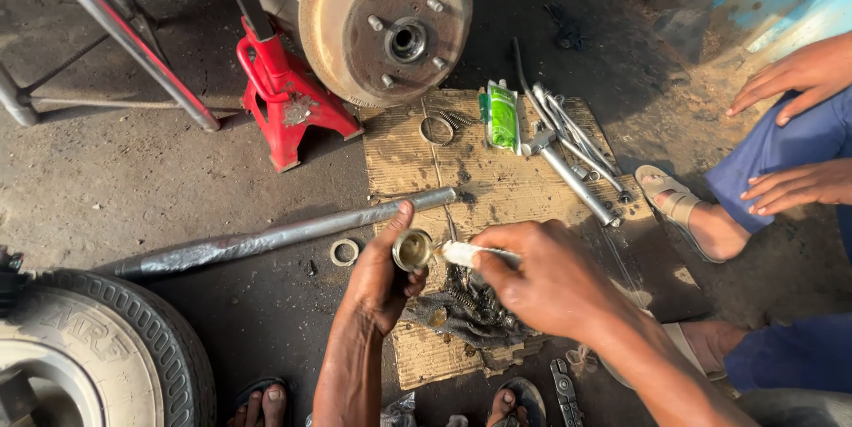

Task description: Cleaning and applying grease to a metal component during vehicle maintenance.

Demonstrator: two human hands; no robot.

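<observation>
Gripping a small metal cup (414,249) in the left hand (383,278), the person holds it just above the cardboard (497,187), beside the greasy rag (466,310). It is round, open-mouthed, dull brassy inside, with a shiny rim. The right hand (543,278) pinches a white-tipped tool (470,254) at its mouth.

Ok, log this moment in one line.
left hand: holds metal cup | right hand: white tube at cup | below: greasy rag on cardboard

Shiny metal cup (414,249), rust-rough brake drum (387,23), worn cardboard sheet (497,187), glossy green plastic tube (503,114), matt grey steel pipe (275,237).
</observation>
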